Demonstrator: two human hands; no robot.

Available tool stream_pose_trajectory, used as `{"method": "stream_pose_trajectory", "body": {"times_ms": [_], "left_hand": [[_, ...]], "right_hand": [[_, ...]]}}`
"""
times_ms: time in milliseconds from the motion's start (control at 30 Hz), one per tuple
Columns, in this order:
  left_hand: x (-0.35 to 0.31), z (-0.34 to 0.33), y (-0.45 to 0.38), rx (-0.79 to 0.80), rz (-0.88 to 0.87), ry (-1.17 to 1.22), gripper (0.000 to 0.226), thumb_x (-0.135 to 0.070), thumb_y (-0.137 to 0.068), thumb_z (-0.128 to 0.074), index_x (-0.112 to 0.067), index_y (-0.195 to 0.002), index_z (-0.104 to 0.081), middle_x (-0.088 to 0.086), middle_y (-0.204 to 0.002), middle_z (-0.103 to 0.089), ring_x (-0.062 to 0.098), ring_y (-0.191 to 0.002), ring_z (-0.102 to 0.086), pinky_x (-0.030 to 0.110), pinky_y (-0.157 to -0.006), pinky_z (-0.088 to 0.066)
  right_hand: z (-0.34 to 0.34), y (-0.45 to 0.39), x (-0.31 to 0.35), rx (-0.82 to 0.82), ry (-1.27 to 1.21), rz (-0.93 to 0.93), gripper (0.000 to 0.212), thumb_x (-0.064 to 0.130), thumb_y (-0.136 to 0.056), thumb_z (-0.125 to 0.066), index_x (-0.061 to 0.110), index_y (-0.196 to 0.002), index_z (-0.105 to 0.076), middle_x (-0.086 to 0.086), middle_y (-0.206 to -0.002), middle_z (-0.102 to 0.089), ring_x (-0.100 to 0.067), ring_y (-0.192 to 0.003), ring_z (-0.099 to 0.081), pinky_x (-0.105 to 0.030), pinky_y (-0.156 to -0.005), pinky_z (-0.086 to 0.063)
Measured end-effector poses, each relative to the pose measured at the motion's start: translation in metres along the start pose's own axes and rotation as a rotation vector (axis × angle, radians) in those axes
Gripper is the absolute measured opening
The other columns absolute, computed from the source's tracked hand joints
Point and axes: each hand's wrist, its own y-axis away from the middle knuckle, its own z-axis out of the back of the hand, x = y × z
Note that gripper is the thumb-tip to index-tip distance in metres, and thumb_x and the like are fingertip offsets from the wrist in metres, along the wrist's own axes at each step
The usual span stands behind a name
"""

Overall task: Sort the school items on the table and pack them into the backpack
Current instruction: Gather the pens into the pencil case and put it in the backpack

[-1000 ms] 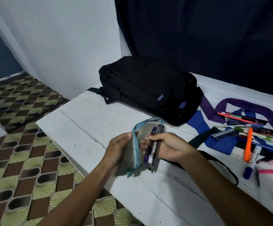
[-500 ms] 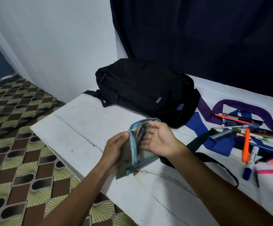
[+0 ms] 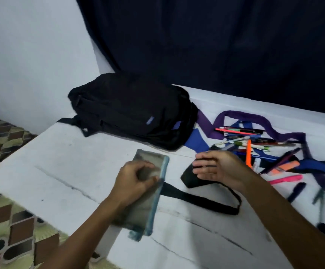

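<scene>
My left hand grips a grey pencil pouch with a light-blue zipper edge, held over the white table. My right hand hovers to the right of the pouch, fingers straight, holding nothing. The black backpack lies on its side at the back of the table, beyond both hands. A pile of pens and markers lies to the right, with an orange marker and a pink highlighter among them. The frame is motion-blurred.
A black strap and pouch lie under and in front of my right hand. Purple and blue straps wind under the pens. The table's left edge drops to a patterned tile floor. A dark curtain hangs behind.
The pens my right hand held went into the pouch, and the hand has come out and moved right. My left hand has laid the pouch flatter. The view shifted right.
</scene>
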Motion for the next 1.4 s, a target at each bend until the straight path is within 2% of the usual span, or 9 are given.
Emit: {"method": "stream_pose_trajectory", "body": {"times_ms": [133,267,567,667,833,1100,1267,1333,1400], "left_hand": [[-0.044,-0.038,-0.024,0.091,-0.136,0.018,0.037,-0.048,-0.069,-0.064,-0.024,-0.096,-0.073,-0.018,-0.097,-0.067,-0.003,-0.096,-0.059,0.013,-0.087,-0.041],[-0.085,-0.104,-0.043,0.28,-0.165,0.05,0.02,-0.039,-0.071,-0.07,-0.027,-0.087,-0.073,-0.012,-0.08,-0.069,0.001,-0.075,-0.06,0.014,-0.072,-0.043],[-0.146,-0.232,-0.093,0.339,-0.034,-0.064,0.017,-0.024,-0.088,-0.068,-0.02,-0.082,-0.053,0.0,-0.073,-0.06,0.021,-0.073,-0.057,0.03,-0.063,-0.042],[-0.149,-0.255,-0.104,0.302,0.056,-0.16,0.02,-0.03,-0.09,-0.067,-0.02,-0.096,-0.051,0.001,-0.088,-0.063,0.024,-0.083,-0.061,0.033,-0.069,-0.046],[-0.15,-0.262,-0.116,0.265,0.238,-0.032,0.032,-0.011,-0.081,-0.073,-0.018,-0.105,-0.054,0.002,-0.091,-0.065,0.025,-0.085,-0.063,0.034,-0.074,-0.052],[-0.15,-0.236,-0.113,0.318,0.24,0.193,0.018,-0.01,-0.09,-0.055,-0.013,-0.073,-0.052,0.004,-0.06,-0.048,0.021,-0.056,-0.043,0.033,-0.056,-0.035],[-0.146,-0.244,-0.093,0.52,0.215,-0.083,0.034,-0.042,-0.078,-0.075,-0.014,-0.073,-0.057,0.005,-0.067,-0.062,0.018,-0.061,-0.058,0.03,-0.059,-0.045],[-0.146,-0.251,-0.088,0.513,0.175,-0.213,0.036,-0.045,-0.079,-0.074,-0.014,-0.073,-0.056,0.002,-0.067,-0.062,0.017,-0.06,-0.058,0.029,-0.059,-0.045],[-0.147,-0.254,-0.088,0.492,0.178,-0.277,0.031,-0.041,-0.082,-0.072,-0.015,-0.076,-0.057,0.001,-0.071,-0.061,0.016,-0.064,-0.057,0.029,-0.057,-0.042]], "right_hand": [[0.045,0.025,-0.006,-0.057,0.028,0.074,0.021,0.016,-0.094,-0.055,0.003,-0.108,-0.065,-0.018,-0.097,-0.07,-0.031,-0.083,-0.07,-0.042,-0.083,-0.055],[0.104,0.051,-0.011,-0.232,0.015,0.082,0.022,0.015,-0.09,-0.06,0.003,-0.105,-0.068,-0.018,-0.098,-0.072,-0.035,-0.088,-0.07,-0.042,-0.083,-0.055],[0.209,0.073,-0.04,-0.673,0.33,0.052,0.019,-0.001,-0.094,-0.05,0.002,-0.08,-0.062,-0.015,-0.069,-0.064,-0.02,-0.047,-0.063,-0.027,-0.046,-0.05],[0.204,0.067,-0.046,-0.642,0.439,-0.012,0.009,0.013,-0.093,-0.061,0.006,-0.089,-0.057,-0.012,-0.073,-0.066,-0.015,-0.046,-0.066,-0.025,-0.044,-0.054],[0.195,0.043,-0.046,-0.627,0.513,0.018,0.044,0.017,-0.088,-0.068,0.018,-0.117,-0.036,-0.005,-0.091,-0.055,-0.02,-0.067,-0.067,-0.022,-0.041,-0.051],[0.211,0.043,-0.042,-0.621,0.687,0.001,0.067,0.015,-0.083,-0.071,0.012,-0.135,-0.027,-0.001,-0.081,-0.053,-0.013,-0.07,-0.055,-0.024,-0.056,-0.043],[0.204,0.052,-0.033,-0.51,0.443,0.079,0.002,0.007,-0.092,-0.053,0.007,-0.093,-0.054,-0.007,-0.074,-0.056,-0.016,-0.062,-0.056,-0.03,-0.061,-0.047],[0.191,0.05,-0.035,-0.392,0.282,0.052,0.01,0.004,-0.094,-0.046,0.006,-0.092,-0.055,-0.009,-0.071,-0.053,-0.017,-0.057,-0.055,-0.03,-0.055,-0.046],[0.178,0.042,-0.044,-0.338,0.482,0.033,0.008,0.012,-0.095,-0.052,0.01,-0.087,-0.054,-0.004,-0.07,-0.053,-0.012,-0.054,-0.05,-0.023,-0.05,-0.041]]}}
